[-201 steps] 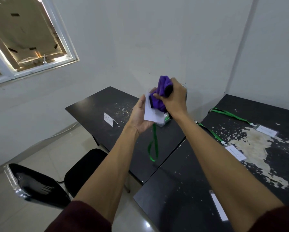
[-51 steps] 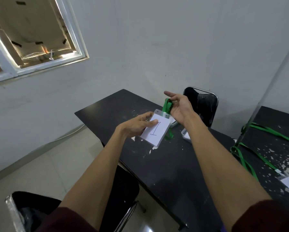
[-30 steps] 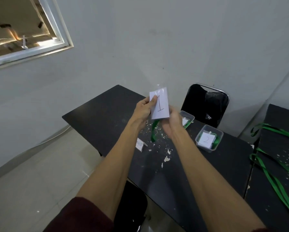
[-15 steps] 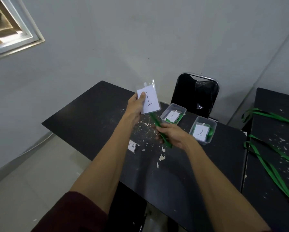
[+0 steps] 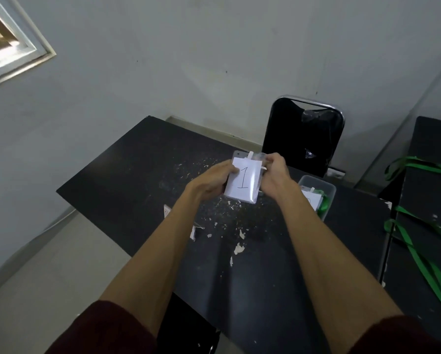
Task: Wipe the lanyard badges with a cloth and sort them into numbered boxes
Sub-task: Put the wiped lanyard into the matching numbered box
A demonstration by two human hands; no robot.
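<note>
1. Head view, hands: pinching one badge [image 5: 243, 181] marked "1" from both sides, above the black table [image 5: 137, 175]. Left hand [image 5: 211, 178] curled on the left edge, thumb across the front. Right hand [image 5: 275, 176] curled on the upper right corner, by the clip. No cloth in sight.
2. Head view, surroundings: a clear plastic box [image 5: 328, 186] just right of the right wrist, holding a card [image 5: 314, 200] and a green strap [image 5: 323, 206]; number on the card covered by the forearm. No second box visible, perhaps hidden behind the hands. Loose green straps [image 5: 419, 251] on the neighbouring table [image 5: 431, 139], well apart. Black chair [image 5: 301, 139] behind. Small paper label [image 5: 167, 212] beside the left forearm.
3. Judged step: sorting, with the badge about to go into a box.
4. Possible trouble:
   - wrong box, owing to the hidden numbers;
   - a slip of the glossy sleeve from so light a pinch;
   - snagging of the badge's own strap, out of sight below the hands, on a rim or the table edge;
   - tipping the light box with a careless wrist.
</note>
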